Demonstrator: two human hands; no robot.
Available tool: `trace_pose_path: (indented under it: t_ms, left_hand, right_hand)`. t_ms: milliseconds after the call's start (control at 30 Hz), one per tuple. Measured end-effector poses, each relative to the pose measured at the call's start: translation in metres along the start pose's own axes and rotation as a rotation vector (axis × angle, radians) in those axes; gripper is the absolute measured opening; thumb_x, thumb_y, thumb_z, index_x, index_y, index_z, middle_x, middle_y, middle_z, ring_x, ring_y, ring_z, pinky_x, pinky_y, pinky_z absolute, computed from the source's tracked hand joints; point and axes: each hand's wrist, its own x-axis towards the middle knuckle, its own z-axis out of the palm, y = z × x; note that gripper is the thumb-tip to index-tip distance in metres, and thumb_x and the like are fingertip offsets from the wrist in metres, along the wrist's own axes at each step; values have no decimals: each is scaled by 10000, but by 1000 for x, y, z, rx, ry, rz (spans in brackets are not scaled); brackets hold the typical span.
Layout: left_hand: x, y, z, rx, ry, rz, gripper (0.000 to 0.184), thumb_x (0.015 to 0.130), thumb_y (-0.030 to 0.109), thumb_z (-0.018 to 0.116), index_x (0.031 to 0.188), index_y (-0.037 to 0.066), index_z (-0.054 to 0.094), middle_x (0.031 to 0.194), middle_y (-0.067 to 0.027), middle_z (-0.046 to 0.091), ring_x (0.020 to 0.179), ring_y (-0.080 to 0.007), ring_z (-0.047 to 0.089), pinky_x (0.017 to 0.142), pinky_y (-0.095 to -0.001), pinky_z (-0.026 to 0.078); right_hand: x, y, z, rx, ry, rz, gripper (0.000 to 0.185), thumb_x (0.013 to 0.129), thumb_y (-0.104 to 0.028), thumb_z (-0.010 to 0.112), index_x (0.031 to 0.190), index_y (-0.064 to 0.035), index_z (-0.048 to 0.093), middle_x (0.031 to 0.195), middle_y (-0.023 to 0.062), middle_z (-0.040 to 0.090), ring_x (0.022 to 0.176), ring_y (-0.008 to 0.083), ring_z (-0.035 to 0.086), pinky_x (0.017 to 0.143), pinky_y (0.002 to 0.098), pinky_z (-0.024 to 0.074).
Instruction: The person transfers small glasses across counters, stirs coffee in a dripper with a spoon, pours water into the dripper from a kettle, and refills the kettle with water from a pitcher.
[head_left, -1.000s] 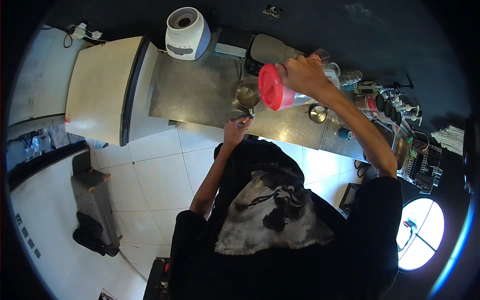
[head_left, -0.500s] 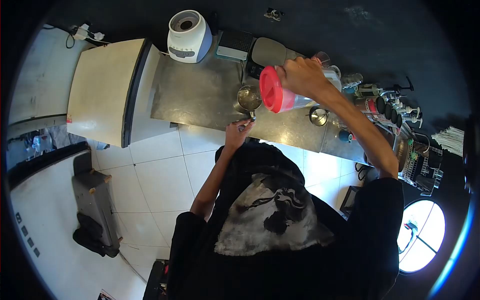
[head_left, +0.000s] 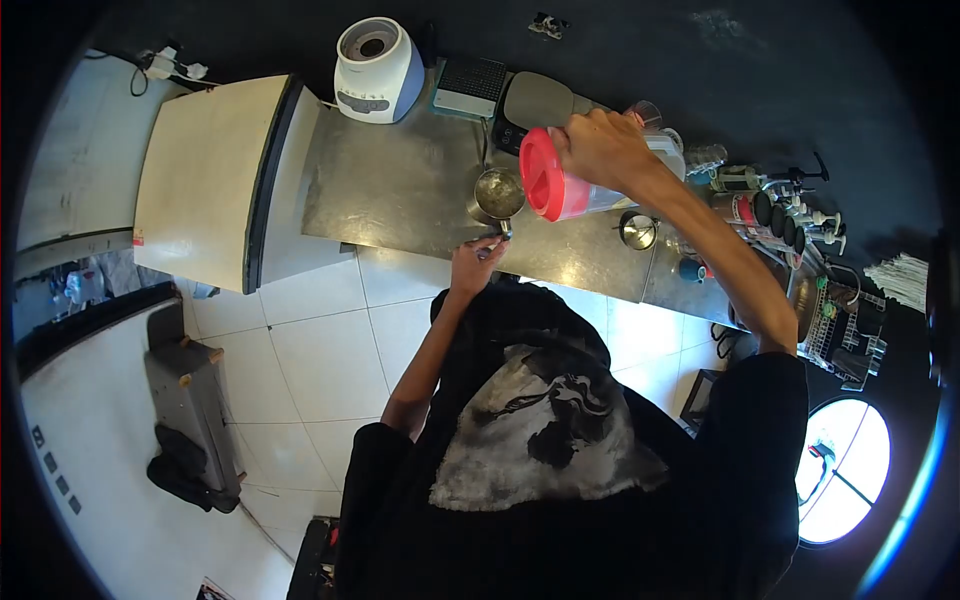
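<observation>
My left hand (head_left: 476, 265) is closed around the handle of a small metal pot (head_left: 485, 207) at the front of the steel counter. Some liquid shows inside the pot. In my right hand (head_left: 607, 150) is a clear plastic pitcher (head_left: 600, 201) with a red lid (head_left: 542, 176). The pitcher lies tilted on its side above the counter, its lid end toward the pot and just right of it. Whether liquid is running from it I cannot tell. To the right, below the pitcher, stands another small metal cup (head_left: 638, 231).
Along the back of the counter (head_left: 385, 190) are a white blender base (head_left: 378, 80), a black-topped device (head_left: 470, 88) and a kitchen scale (head_left: 537, 102). Pump bottles (head_left: 800, 215) and jars crowd the right side. A white fridge (head_left: 210, 180) stands at the left.
The pitcher's lid end has risen very slightly in view. Both hands keep their holds, and the pot stays in place.
</observation>
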Motion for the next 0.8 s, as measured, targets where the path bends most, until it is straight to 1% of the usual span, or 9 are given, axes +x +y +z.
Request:
trace_pose_path:
  t_ms: [133,300,433,600,733,800]
  left_hand:
    - [0,0,1,10,22,42,401,820,388,734,999,29,738,736,-163,706,652,-225,694,646,-323,534]
    - [1,2,0,2,18,22,382,820,369,738,979,21,740,741,-165,707,648,-236,694,641,-323,533]
    - [1,1,1,0,10,17,384,819,368,740,981,20,739,744,-166,707,647,-228,693,636,-323,531]
    - [0,3,0,-17,18,20,401,819,381,737,989,18,736,741,-170,705,655,-228,696,643,-322,531]
    - [1,4,-1,12,4,-7,410,820,389,734,995,19,735,754,-173,708,664,-232,697,655,-325,533]
    - [1,4,-1,-1,15,19,415,820,394,734,1000,20,735,761,-173,709,665,-231,694,657,-325,532]
  right_hand:
    - [-1,1,2,-12,39,-18,420,927,-309,478,772,21,686,747,256,662,711,417,670,723,495,539]
    - [-2,-3,-3,-36,16,11,415,929,-311,479,783,18,686,763,254,664,735,413,670,740,499,531]
    - [0,-3,-7,-18,-26,16,411,929,-316,482,798,16,685,787,260,664,756,415,669,751,500,526]
    - [1,-4,-2,-40,48,-22,404,926,-322,487,797,5,686,786,266,660,745,413,668,745,501,525]
    - [3,-4,-1,-25,46,-19,403,925,-322,486,799,6,685,782,258,661,752,412,667,752,499,523]
    - [3,-6,-4,-20,-6,-5,393,924,-317,486,813,3,685,810,257,663,781,408,669,765,498,518]
